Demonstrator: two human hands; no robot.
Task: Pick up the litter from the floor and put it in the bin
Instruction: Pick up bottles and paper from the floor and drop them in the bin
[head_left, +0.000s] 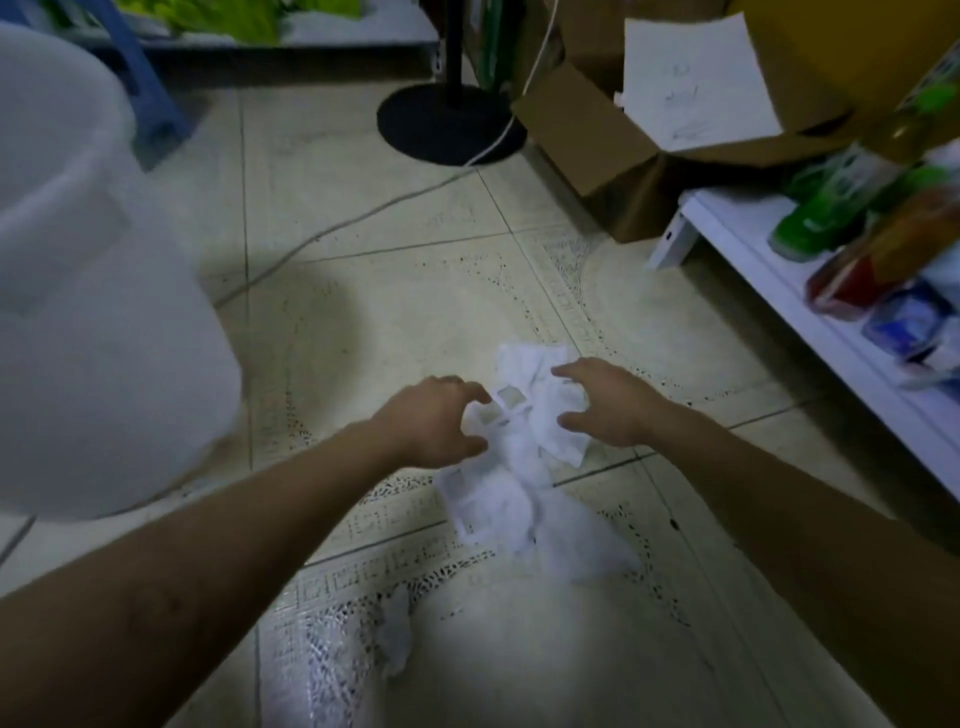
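Note:
A heap of crumpled white paper litter (519, 467) lies on the tiled floor in the middle of the view. My left hand (431, 421) curls at the heap's left edge, thumb and fingers touching the paper. My right hand (608, 400) hovers over its upper right part with spread, bent fingers; whether either hand grips the paper is unclear. A smaller torn white scrap (395, 631) lies nearer to me on the floor. The big white bin (88, 312) stands at the left, blurred, close to my left forearm.
A black round stand base (447, 122) with a white cable sits at the back. Open cardboard boxes (618, 150) with a paper sheet are at the back right. A low white shelf (810, 306) with bottles and packets runs along the right. A blue stool leg (150, 93) is behind the bin.

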